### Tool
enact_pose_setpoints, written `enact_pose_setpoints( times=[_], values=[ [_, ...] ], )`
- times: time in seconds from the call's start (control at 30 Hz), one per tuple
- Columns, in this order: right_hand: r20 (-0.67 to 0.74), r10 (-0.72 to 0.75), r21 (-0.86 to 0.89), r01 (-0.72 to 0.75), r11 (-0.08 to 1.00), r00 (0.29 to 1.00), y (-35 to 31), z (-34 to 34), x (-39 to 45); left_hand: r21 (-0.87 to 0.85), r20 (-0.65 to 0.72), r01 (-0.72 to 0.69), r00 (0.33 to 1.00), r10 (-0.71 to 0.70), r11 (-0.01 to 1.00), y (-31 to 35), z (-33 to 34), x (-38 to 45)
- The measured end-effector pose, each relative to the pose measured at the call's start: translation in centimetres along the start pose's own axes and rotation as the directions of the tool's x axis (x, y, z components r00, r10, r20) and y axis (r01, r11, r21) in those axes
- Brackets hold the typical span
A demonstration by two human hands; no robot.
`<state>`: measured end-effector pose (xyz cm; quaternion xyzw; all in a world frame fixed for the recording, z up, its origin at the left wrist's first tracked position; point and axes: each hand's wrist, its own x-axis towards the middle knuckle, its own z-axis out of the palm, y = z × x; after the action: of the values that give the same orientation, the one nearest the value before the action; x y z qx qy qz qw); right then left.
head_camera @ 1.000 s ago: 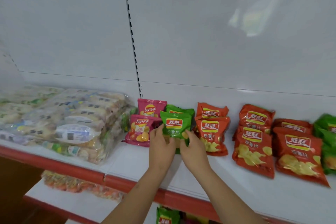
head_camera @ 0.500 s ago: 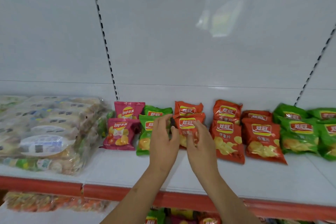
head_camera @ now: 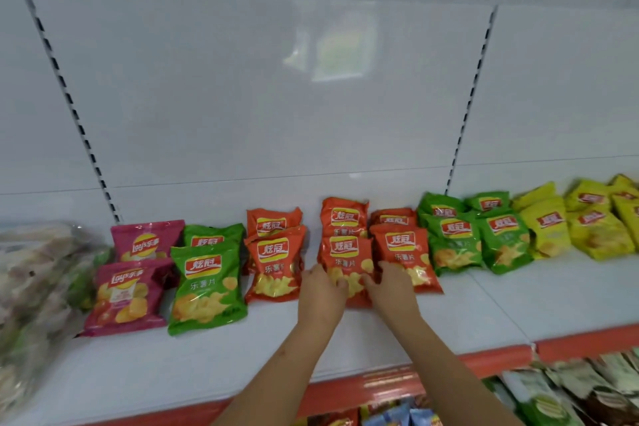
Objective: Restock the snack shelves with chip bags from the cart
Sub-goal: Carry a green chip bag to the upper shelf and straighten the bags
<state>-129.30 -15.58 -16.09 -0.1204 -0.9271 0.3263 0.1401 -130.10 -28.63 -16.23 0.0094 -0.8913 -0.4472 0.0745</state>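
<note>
Chip bags lie in rows on a white shelf (head_camera: 397, 332). From the left come pink bags (head_camera: 126, 294), green bags (head_camera: 205, 282), orange bags (head_camera: 275, 259), more green bags (head_camera: 453, 242) and yellow bags (head_camera: 594, 225). My left hand (head_camera: 323, 290) and my right hand (head_camera: 390, 287) both grip the lower edge of one front orange bag (head_camera: 345, 259) in the middle of the shelf, one hand at each bottom corner. The bag rests on the shelf between two other orange bags.
A large clear-wrapped bundle of snack packs (head_camera: 38, 290) fills the shelf's left end. The shelf has a red front lip (head_camera: 484, 356). Below it, a lower shelf holds more bags (head_camera: 567, 387). Slotted uprights run up the white back wall (head_camera: 470, 104).
Both hands let go of the green bag, which now lies on the shelf at left. They moved right and took hold of an orange bag. The view shifted right.
</note>
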Motion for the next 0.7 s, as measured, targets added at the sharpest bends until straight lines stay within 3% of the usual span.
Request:
enact_pose_setpoints(
  times=[0.23, 0.4, 0.7],
  values=[
    [-0.043, -0.073, 0.193, 0.080, 0.978, 0.996, -0.2, -0.2, 0.0, -0.103, -0.040, -0.065, 0.997, 0.061, 0.993, 0.5, 0.5, -0.3],
    [0.029, -0.080, 0.172, 0.074, 0.982, 0.996, -0.5, 0.2, 0.7, -0.082, -0.042, -0.069, 0.997, 0.066, 0.994, 0.6, 0.2, -0.3],
    [-0.089, -0.092, 0.257, 0.112, 0.960, 0.992, -0.1, 0.0, -0.1, -0.064, -0.097, -0.124, 0.988, 0.118, 0.990, 0.8, -0.3, -2.0]
  ],
)
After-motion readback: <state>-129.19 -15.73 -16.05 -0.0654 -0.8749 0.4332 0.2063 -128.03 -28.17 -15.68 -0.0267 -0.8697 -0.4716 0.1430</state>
